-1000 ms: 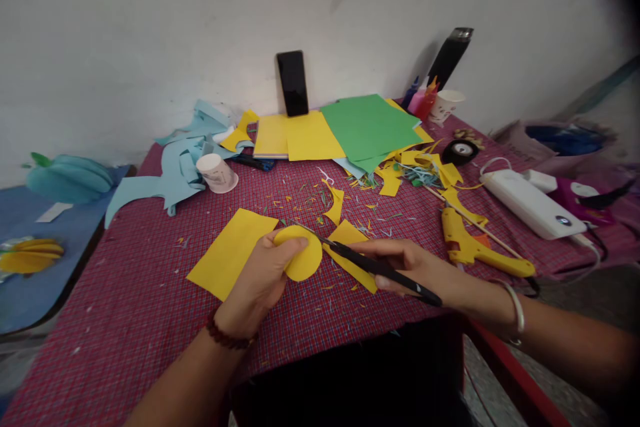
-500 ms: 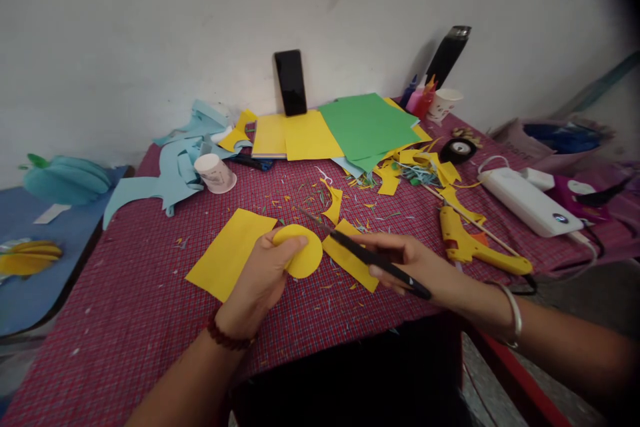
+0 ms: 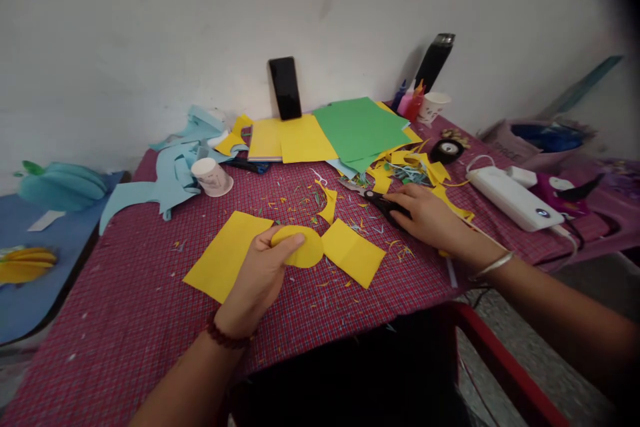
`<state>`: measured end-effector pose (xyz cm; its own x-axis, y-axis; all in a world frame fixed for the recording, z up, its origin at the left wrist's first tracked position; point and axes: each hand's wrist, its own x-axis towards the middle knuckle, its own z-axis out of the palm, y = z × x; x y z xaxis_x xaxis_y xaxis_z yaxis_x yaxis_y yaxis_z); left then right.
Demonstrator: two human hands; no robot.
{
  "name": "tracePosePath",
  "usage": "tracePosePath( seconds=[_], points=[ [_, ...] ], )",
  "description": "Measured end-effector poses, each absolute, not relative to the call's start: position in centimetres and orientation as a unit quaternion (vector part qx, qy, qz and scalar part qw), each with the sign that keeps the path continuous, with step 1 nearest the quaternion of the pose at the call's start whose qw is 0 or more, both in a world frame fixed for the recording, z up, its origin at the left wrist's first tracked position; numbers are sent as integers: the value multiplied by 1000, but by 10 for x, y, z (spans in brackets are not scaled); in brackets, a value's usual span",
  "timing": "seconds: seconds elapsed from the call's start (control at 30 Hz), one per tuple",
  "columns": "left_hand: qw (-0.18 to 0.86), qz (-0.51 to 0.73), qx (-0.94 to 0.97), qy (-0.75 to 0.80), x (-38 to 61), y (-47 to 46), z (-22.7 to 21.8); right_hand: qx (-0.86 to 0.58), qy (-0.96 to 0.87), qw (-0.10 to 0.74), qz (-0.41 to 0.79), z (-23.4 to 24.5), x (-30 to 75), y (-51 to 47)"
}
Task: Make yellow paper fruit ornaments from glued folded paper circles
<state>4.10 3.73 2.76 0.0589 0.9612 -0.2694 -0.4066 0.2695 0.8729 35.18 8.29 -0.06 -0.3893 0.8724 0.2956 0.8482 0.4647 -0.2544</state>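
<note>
My left hand [image 3: 260, 273] pinches a yellow paper circle [image 3: 309, 250] between thumb and fingers, above the cloth. Farther back and to the right, my right hand [image 3: 430, 220] has its fingers on the black handles of a pair of scissors [image 3: 373, 195], whose blades point left beside the paper scraps. A yellow paper sheet [image 3: 220, 253] lies left of the circle. On the other side is a smaller yellow rectangle [image 3: 357, 257], with a curved yellow offcut [image 3: 329, 205] just behind it.
Green sheets [image 3: 363, 130] lie at the back near a leaning phone [image 3: 285, 90]. A paper cup [image 3: 213, 177] stands by blue offcuts [image 3: 175, 173]. To the right are a tape roll [image 3: 447, 150], a white power bank [image 3: 515, 197] and a pile of scraps [image 3: 413, 170].
My right hand has moved away from the circle, back and to the right, bringing the scissors down by the scraps. The left hand still holds the circle, now tilted flatter.
</note>
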Motion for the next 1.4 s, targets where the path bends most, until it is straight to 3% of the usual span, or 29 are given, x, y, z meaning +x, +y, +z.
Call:
tracePosePath(
  seconds=[0.07, 0.23, 0.4, 0.57, 0.77, 1.17, 1.3, 1.4],
  points=[
    [670, 500, 305, 457, 42, 37, 27, -517, -814, 248, 90, 15, 329, 76],
    [691, 425, 340, 475, 41, 38, 25, -398, -732, 287, 472, 40, 250, 63],
    [693, 405, 354, 480, 38, 40, 22, -358, -652, 270, 611, 31, 208, 68],
    [669, 499, 293, 466, 35, 46, 26, -394, -573, 323, 642, 26, 208, 76],
    [648, 491, 341, 472, 36, 48, 23, -406, -545, 385, 625, 22, 211, 81],
    [446, 496, 508, 546, 38, 42, 22, -396, -582, 344, 621, 9, 207, 82],
    [456, 523, 490, 528, 36, 40, 17, -384, -589, 328, 631, 7, 204, 80],
    [523, 575, 416, 471, 36, 40, 17, -381, -578, 331, 642, 9, 203, 79]
  ],
)
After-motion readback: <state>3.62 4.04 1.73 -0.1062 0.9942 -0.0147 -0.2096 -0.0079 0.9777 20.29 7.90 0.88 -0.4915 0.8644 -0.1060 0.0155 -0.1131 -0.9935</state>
